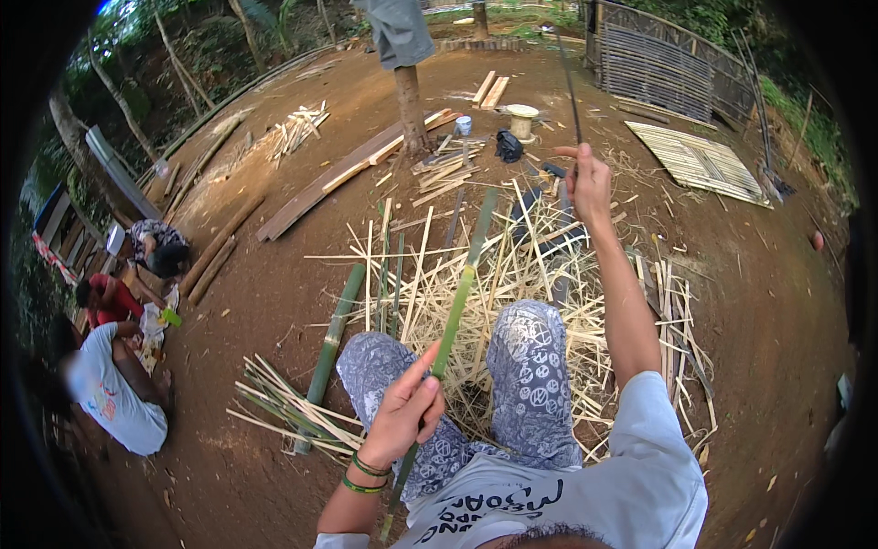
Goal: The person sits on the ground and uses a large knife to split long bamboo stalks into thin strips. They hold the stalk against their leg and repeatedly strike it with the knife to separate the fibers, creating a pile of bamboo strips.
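I sit on bare earth with my knees up in patterned trousers. My left hand [404, 414] grips a long green bamboo strip [460, 291] that runs from my lap up and away over the pile. My right hand [588, 184] is raised high, closed on the handle of a long thin dark blade [569, 82] pointing up. Under my legs lies a heap of pale bamboo splints and shavings [521, 265].
A green bamboo pole [334, 334] and a bundle of split strips [283, 407] lie at my left. A person stands ahead by planks [329, 178], a spool [522, 120] and a tin. Three people crouch at far left. A woven bamboo panel [700, 160] and fence lie at back right.
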`<state>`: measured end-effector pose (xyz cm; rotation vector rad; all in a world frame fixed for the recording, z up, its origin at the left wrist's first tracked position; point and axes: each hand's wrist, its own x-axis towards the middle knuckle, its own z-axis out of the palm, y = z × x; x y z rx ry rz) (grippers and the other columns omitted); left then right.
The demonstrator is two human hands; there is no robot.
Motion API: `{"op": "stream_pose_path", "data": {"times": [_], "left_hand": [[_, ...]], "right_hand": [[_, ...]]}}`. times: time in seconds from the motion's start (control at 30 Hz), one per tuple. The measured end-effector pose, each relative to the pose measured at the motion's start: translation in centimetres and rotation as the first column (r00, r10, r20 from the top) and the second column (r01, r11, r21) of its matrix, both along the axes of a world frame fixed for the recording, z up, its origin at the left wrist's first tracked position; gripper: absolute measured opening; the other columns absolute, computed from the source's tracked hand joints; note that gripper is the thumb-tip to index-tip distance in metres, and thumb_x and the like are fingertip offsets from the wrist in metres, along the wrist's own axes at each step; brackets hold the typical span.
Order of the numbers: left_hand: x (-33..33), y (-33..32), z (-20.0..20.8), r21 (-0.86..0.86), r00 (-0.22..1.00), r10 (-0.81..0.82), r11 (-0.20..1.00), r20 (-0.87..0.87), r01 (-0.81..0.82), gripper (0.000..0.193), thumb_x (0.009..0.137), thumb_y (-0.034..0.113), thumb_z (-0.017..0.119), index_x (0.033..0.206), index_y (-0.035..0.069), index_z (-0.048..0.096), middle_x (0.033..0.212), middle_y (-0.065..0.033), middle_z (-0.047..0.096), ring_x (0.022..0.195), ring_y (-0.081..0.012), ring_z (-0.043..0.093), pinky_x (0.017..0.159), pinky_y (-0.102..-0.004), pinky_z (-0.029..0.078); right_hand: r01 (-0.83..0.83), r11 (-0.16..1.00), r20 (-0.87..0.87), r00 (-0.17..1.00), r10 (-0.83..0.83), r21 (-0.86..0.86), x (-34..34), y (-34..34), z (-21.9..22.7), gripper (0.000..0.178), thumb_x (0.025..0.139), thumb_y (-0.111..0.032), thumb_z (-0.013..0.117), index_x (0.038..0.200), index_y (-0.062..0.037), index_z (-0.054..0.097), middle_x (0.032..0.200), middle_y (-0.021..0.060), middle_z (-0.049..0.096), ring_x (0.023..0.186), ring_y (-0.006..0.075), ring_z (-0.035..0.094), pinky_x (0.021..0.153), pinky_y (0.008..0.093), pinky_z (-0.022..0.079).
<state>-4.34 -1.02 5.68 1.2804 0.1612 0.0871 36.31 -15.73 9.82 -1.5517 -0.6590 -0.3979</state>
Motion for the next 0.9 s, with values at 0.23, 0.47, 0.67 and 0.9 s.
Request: {"op": "stream_pose_path", "data": {"times": [0.23, 0.47, 0.67, 0.9], "left_hand": [[-6.5, 6.0, -1.7, 0.207, 0.731, 0.681, 0.708, 0.052, -0.675, 0.017, 0.109, 0.024, 0.043, 0.11, 0.008, 0.049, 0.06, 0.003, 0.046, 0.041, -0.0043, 0.039, 0.036, -0.0189, 0.03], [-17.6, 13.4, -14.3, 0.266, 0.212, 0.971, 0.234, -0.107, -0.935, 0.016, 0.108, 0.024, 0.044, 0.105, 0.009, 0.047, 0.064, 0.0018, 0.051, 0.042, -0.0065, 0.047, 0.036, -0.0202, 0.037], [-18.7, 26.5, -16.1, 0.244, 0.135, 0.975, 0.176, -0.176, -0.954, 0.029, 0.107, 0.028, 0.045, 0.124, 0.005, 0.049, 0.083, -0.0022, 0.055, 0.061, -0.0084, 0.055, 0.055, -0.0235, 0.051], [-24.4, 35.1, -25.4, 0.736, -0.125, 0.951, 0.132, -0.282, -0.664, 0.089, 0.095, 0.059, 0.052, 0.157, 0.001, 0.023, 0.155, -0.0269, 0.037, 0.143, -0.0409, 0.037, 0.119, -0.0483, 0.032]], "right_hand": [[-0.03, 0.999, -0.244, 0.97, 0.021, -0.035, -3.0, -3.1, -6.7, 0.066, 0.108, -0.052, 0.034, 0.115, 0.0047, 0.068, 0.055, -0.0056, 0.043, 0.041, 0.0042, 0.038, 0.036, 0.0222, 0.027], [0.001, 0.973, -0.35, 0.933, -0.083, -0.23, -4.0, -8.2, -14.2, 0.071, 0.107, -0.056, 0.028, 0.119, 0.0028, 0.065, 0.055, -0.0034, 0.04, 0.043, 0.0064, 0.039, 0.038, 0.0227, 0.029], [0.0, 0.957, -0.479, 0.866, -0.145, -0.29, -5.5, -8.3, -15.6, 0.075, 0.105, -0.061, 0.029, 0.122, 0.0029, 0.064, 0.055, -0.0031, 0.04, 0.042, 0.0075, 0.038, 0.038, 0.0231, 0.03], [-0.062, 0.933, -0.594, 0.785, -0.174, -0.355, -7.4, -10.3, -18.4, 0.076, 0.101, -0.067, 0.038, 0.122, 0.0021, 0.063, 0.055, -0.0031, 0.04, 0.042, 0.0076, 0.038, 0.038, 0.0235, 0.03]]}}
